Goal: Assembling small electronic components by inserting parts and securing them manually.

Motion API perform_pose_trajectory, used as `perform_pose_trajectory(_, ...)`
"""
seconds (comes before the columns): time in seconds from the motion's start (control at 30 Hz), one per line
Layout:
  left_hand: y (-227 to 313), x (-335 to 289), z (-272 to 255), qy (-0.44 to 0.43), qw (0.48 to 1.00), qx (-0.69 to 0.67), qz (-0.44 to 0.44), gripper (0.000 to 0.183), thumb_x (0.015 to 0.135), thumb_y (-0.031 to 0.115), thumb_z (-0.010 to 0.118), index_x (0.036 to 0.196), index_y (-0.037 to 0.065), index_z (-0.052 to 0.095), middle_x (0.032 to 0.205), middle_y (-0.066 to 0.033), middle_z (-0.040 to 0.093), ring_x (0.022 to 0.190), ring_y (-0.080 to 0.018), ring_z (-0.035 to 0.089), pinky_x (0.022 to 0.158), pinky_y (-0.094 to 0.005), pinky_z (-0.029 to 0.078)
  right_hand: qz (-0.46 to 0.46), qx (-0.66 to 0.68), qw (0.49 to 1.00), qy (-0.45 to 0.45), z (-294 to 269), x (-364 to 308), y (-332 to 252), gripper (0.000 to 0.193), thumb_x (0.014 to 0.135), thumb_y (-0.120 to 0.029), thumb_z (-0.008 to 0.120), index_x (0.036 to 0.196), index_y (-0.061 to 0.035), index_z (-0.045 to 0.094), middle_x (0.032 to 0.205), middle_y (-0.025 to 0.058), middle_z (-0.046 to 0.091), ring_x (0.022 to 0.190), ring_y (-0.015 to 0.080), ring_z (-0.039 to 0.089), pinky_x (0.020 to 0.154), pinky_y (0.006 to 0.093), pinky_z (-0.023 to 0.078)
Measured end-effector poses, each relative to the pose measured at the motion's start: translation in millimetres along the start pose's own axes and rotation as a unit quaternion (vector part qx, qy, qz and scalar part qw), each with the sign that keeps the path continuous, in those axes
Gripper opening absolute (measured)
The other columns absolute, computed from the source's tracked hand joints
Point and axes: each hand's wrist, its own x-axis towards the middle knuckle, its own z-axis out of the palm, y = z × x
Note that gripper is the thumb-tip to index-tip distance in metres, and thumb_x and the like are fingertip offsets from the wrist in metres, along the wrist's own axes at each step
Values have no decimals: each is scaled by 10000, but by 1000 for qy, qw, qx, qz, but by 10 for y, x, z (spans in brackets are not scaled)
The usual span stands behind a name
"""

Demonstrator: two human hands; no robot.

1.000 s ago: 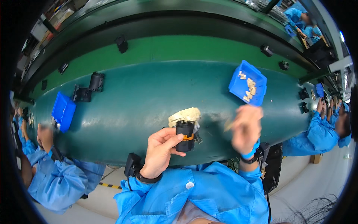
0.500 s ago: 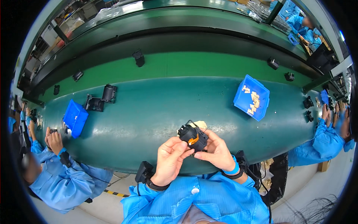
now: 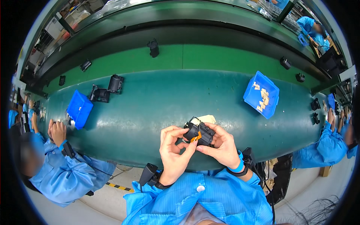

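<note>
**Two hands, one small black part**

Green and long, the counter (image 3: 150,108) runs right across the workroom, with a darker shelf behind it. People in blue coats sit along both ends.

Far left, a co-worker's hands (image 3: 56,131) are busy next to a blue bin (image 3: 79,108). Just behind that bin sit two black parts (image 3: 108,89), close together on the counter.

In the middle, the person's left hand (image 3: 173,150) comes up from the bottom edge. Its thumb and fingers (image 3: 179,132) are pinched on the left side of a small black part (image 3: 198,134). A little orange piece (image 3: 195,138) shows on the part, right where the two hands meet. The part is held up just above the near edge of the counter, not resting on it. A pale flat piece (image 3: 204,119) lies on the counter just behind it.

The right hand (image 3: 221,146) wraps the other side of the black part. Its fingers are clamped on it too, and the thumb (image 3: 206,150) pushes in from below, near the orange piece.

To do this well, I think the left hand should hold the part very still while the right hand does the fine work. A soft, slow push looks best, since the orange piece is thin and could bend. Keeping the part low over the counter is smart, so it cannot fall far.

Farther right, another blue bin (image 3: 261,94) holds pale little pieces (image 3: 262,98). More black parts (image 3: 315,105) sit by the right end, near another co-worker's sleeve (image 3: 322,146).
</note>
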Motion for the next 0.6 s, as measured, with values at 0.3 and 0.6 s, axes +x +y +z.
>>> perform_pose_trajectory(0.3, 7, 30, -133, -17, 997, -39, -70, 233, 726, -131, 709, 940, -47, 674, 957, -84, 548, 837, -146, 609, 735, -248, 550, -18, -93, 995, -20, -136, -26, 9, 641, 742, -18, 761, 1302, 22, 451, 1191, 130, 591, 1061, 183, 595, 911, 327, 491)
perform_pose_trajectory(0.6, -14, 24, -191, -53, 984, -35, -164, 196, 779, -105, 665, 971, -64, 656, 857, -97, 600, 769, -170, 651, 695, -269, 573, 49, -81, 992, -81, -330, -25, -32, 636, 746, -11, 750, 1301, 46, 445, 1191, 134, 593, 1030, 173, 609, 808, 280, 512)
